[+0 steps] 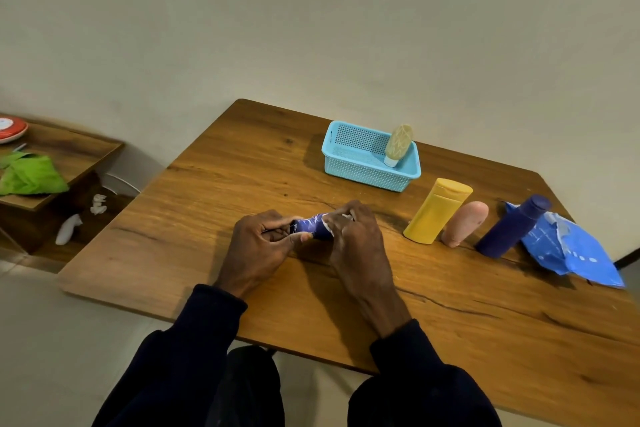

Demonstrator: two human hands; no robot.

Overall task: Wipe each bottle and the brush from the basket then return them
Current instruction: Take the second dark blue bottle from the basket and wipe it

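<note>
A small blue tube (309, 225) lies crosswise between my hands over the middle of the wooden table (214, 184). My left hand (263, 246) grips its left end. My right hand (356, 236) wraps a white wipe (328, 218) around its right end. A light blue basket (360, 172) stands behind, with a cream bottle (398, 144) upright inside. To the right stand a yellow bottle (437, 210), a pink bottle (465, 224) and a dark blue bottle (512, 227). No brush is visible.
A torn blue wipes packet (568, 253) lies at the table's right edge. A lower wooden shelf (79, 152) at left carries a green cloth (31, 175) and a red-rimmed plate (10, 128). White crumpled wipes (69, 227) lie below it.
</note>
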